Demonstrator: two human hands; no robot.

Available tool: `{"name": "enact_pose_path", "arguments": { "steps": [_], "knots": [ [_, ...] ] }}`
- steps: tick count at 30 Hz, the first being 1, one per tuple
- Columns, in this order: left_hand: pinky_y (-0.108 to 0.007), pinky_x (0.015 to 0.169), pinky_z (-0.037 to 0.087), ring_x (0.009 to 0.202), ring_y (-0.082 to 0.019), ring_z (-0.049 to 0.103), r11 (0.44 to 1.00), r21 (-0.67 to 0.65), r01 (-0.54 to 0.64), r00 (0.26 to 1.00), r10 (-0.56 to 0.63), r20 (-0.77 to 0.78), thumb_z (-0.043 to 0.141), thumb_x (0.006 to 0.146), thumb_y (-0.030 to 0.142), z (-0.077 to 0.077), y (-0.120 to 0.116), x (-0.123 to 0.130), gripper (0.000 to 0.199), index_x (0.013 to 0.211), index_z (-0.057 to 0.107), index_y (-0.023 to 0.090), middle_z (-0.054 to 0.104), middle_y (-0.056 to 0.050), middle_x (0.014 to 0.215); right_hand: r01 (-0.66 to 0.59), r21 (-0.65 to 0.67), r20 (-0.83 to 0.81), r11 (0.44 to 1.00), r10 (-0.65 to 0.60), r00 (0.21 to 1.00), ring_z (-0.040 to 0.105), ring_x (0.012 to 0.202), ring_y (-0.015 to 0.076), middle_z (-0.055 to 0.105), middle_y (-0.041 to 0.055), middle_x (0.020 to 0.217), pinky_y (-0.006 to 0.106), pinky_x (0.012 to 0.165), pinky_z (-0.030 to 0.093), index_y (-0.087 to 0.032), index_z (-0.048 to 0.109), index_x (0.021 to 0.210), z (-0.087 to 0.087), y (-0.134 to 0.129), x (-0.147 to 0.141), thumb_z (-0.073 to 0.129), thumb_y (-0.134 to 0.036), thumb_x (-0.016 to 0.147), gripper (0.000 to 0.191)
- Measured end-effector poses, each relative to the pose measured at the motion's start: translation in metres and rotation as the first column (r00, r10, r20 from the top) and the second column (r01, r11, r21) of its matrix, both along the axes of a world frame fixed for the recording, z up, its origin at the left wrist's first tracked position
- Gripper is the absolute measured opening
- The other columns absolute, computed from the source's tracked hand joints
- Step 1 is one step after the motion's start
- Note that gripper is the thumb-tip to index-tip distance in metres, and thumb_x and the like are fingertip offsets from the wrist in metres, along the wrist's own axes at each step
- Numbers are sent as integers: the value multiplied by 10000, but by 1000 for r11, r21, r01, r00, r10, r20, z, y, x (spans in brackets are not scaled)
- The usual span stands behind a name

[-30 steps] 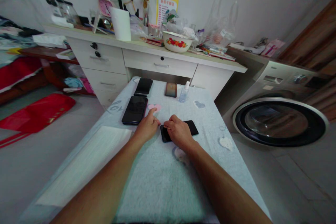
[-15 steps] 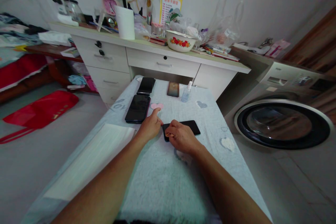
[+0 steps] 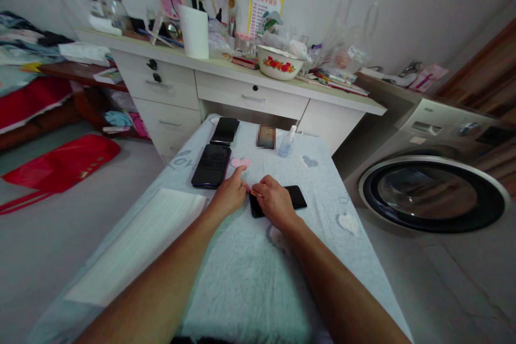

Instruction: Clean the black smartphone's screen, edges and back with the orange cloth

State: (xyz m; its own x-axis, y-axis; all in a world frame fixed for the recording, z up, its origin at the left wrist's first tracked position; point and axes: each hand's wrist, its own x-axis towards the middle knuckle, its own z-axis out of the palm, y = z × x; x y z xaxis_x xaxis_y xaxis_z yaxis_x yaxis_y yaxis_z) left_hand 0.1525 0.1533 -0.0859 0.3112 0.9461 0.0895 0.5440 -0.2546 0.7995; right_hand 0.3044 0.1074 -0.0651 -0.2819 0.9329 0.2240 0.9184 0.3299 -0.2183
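A black phone point(image 3: 297, 198) lies flat on the cloth-covered table point(image 3: 250, 279). Over its left part is my right hand point(image 3: 274, 200), fingers closed on a small orange-brown piece too small to identify. My left hand point(image 3: 233, 191) rests beside the phone's left end, index finger and thumb spread apart, the other fingers curled; its thumb tip is close to the phone's edge. Left of that hand lies a larger black device point(image 3: 212, 165), with another black device point(image 3: 224, 130) behind it. A small clear spray bottle point(image 3: 286, 143) stands behind the phone, near a pixelated brown item point(image 3: 266, 136).
A long white sheet point(image 3: 141, 244) lies on the table's left side. Behind stands a white desk point(image 3: 250, 90) holding a flowered bowl point(image 3: 279, 64) and a white roll point(image 3: 194, 32). A washing machine point(image 3: 431, 134) is at the right, a red bag point(image 3: 64, 164) on the left floor.
My right hand has shifted slightly up and left over the phone, toward its upper left corner. My left hand has hardly moved.
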Motion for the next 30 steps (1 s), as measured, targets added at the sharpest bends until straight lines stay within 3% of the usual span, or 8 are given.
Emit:
{"name": "enact_pose_path", "arguments": {
  "steps": [8,13,22,30],
  "knots": [
    [-301,814,440,852,-193,641,1000,-16,2,1000,-2,-23,390,749,71,2,-1,0,618,1364,363,123,704,-46,820,-112,-65,-37,992,109,993,524,881,157,563,59,984,251,755,406,-212,668,1032,7,-8,4,476,-134,858,271],
    [-302,828,442,839,-186,640,1000,-23,-3,1000,3,-25,379,755,67,5,-2,1,617,1369,354,109,702,-43,804,-183,-106,-64,977,177,982,531,898,151,570,52,997,248,796,408,-198,672,975,9,-12,8,500,-119,838,233],
    [-302,794,450,850,-194,647,1000,-8,2,1000,-2,-19,399,753,78,2,0,0,598,1348,380,140,704,-42,820,-86,-47,-16,995,86,996,492,908,164,546,60,1002,252,757,389,-258,672,1076,4,-3,0,415,-201,947,294],
    [-295,789,456,823,-182,642,1000,13,-1,1000,1,-12,387,752,63,-4,1,0,605,1353,358,132,682,-36,822,-61,-27,14,998,62,998,470,908,175,542,55,981,267,756,365,-271,682,1051,0,2,3,421,-231,954,281]
  ]
}}
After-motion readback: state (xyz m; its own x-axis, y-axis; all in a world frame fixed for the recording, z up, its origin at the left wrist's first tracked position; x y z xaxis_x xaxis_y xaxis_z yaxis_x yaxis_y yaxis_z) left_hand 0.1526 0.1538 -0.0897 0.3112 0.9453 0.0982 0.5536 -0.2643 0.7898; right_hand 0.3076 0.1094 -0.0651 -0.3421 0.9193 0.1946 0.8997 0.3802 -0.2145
